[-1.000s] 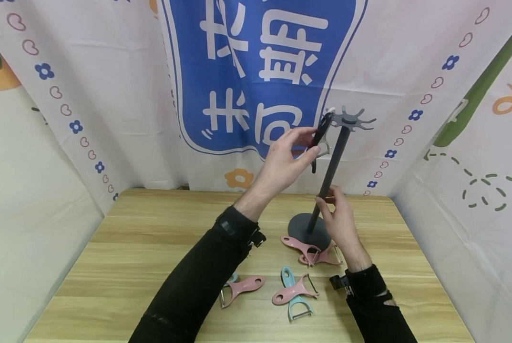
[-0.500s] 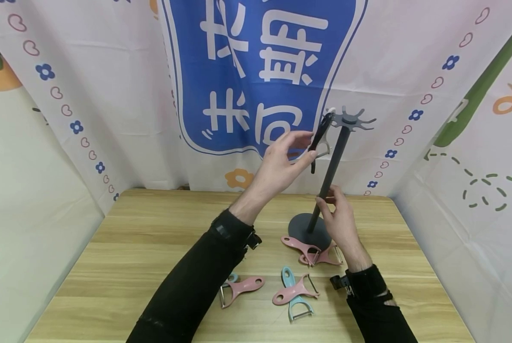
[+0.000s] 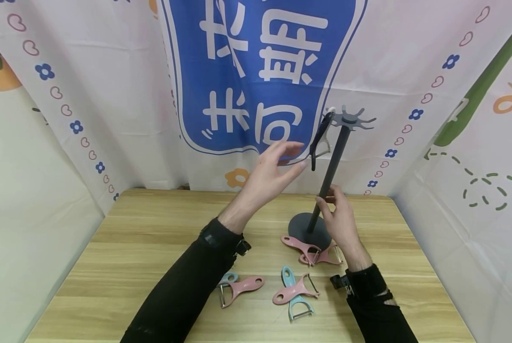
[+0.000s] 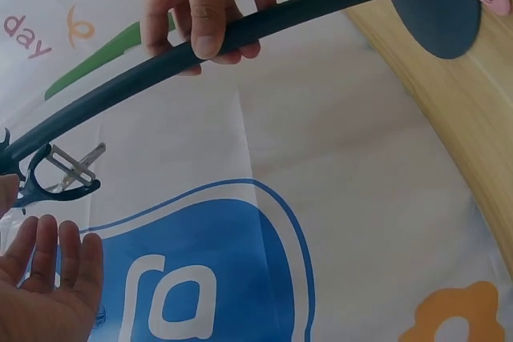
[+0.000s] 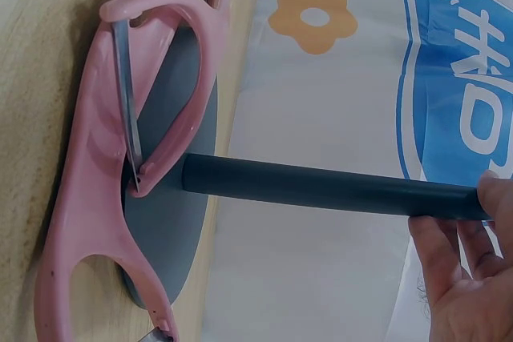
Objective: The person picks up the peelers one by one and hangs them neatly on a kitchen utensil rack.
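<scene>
Holds nothing in the left grip, thumb and fingers parted and clear of the black peeler. Has that peeler just right of the left grip's fingertips, hung from a hook at the head of the dark stand. Grasps the stand's pole lower down with the right grip, thumb and fingers about it. Has overlapping pink peelers below the right grip, at the stand's base on the wooden table. Shows, nearer than either grip, a blue peeler with another pink one across it.
</scene>
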`<state>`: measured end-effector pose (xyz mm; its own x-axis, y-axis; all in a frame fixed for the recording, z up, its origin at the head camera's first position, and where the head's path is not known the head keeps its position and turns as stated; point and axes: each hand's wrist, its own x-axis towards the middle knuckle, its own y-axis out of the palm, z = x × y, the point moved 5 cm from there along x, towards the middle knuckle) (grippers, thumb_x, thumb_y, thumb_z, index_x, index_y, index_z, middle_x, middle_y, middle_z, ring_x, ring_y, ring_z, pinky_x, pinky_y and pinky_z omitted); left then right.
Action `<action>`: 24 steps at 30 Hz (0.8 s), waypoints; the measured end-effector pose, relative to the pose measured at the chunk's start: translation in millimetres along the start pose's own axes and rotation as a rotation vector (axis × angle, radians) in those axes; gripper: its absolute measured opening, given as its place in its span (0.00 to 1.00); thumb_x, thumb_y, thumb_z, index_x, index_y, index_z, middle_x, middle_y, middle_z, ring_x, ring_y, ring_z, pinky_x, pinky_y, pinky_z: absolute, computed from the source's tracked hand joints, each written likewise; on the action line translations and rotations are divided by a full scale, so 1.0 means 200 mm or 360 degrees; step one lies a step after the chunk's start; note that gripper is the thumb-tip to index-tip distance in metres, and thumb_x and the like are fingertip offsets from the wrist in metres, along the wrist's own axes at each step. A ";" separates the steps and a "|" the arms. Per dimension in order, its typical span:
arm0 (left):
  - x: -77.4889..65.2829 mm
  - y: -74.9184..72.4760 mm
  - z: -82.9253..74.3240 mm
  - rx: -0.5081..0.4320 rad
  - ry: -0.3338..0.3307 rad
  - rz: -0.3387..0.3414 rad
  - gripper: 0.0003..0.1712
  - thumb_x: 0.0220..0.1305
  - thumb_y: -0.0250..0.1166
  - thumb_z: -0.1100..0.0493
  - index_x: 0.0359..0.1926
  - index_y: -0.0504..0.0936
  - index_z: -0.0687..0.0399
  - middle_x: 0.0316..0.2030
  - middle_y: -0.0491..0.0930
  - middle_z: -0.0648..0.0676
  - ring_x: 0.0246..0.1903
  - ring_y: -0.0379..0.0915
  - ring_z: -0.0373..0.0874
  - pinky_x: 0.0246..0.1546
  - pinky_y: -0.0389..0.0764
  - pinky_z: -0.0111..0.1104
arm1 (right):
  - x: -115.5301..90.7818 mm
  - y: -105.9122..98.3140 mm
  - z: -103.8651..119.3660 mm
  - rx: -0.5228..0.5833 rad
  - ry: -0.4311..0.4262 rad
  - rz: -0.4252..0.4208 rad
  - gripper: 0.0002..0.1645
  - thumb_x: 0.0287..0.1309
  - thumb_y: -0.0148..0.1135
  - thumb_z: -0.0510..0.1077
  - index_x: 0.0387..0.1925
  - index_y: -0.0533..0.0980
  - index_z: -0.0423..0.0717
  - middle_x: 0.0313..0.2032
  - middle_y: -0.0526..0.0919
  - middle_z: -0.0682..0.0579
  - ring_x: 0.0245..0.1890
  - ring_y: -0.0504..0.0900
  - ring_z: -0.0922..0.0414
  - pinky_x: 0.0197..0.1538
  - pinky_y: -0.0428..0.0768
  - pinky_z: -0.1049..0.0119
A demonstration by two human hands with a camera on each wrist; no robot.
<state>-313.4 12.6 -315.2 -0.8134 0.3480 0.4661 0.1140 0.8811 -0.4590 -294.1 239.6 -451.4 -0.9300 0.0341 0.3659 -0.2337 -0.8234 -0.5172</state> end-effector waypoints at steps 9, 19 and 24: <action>-0.09 -0.04 0.04 0.0169 0.0013 0.0034 0.28 0.87 0.73 0.52 0.81 0.81 0.51 0.73 0.84 0.55 0.75 0.82 0.51 0.82 0.87 0.43 | 0.00 0.00 -0.01 0.0009 0.0009 0.0008 0.25 0.91 0.63 0.41 0.79 0.72 0.36 0.67 0.84 0.30 0.70 0.88 0.28 0.66 0.93 0.23; -0.19 -0.08 0.05 0.0305 -0.0014 0.0112 0.30 0.86 0.75 0.53 0.81 0.81 0.51 0.73 0.85 0.56 0.75 0.83 0.53 0.81 0.88 0.46 | 0.00 0.00 -0.01 0.0001 0.0022 0.0003 0.25 0.92 0.63 0.42 0.78 0.72 0.37 0.67 0.84 0.30 0.70 0.88 0.28 0.66 0.93 0.23; -0.25 -0.10 0.07 0.0340 -0.0022 0.0137 0.29 0.85 0.75 0.53 0.80 0.82 0.51 0.73 0.85 0.56 0.74 0.83 0.53 0.80 0.89 0.48 | 0.00 0.00 0.00 -0.0002 0.0026 0.0004 0.25 0.92 0.63 0.42 0.78 0.72 0.37 0.67 0.84 0.30 0.70 0.87 0.28 0.66 0.93 0.23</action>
<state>-283.8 -26.4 -340.2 -0.8140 0.4131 0.4083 0.0612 0.7601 -0.6469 -294.5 240.2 -451.8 -0.9351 0.0412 0.3519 -0.2316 -0.8228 -0.5190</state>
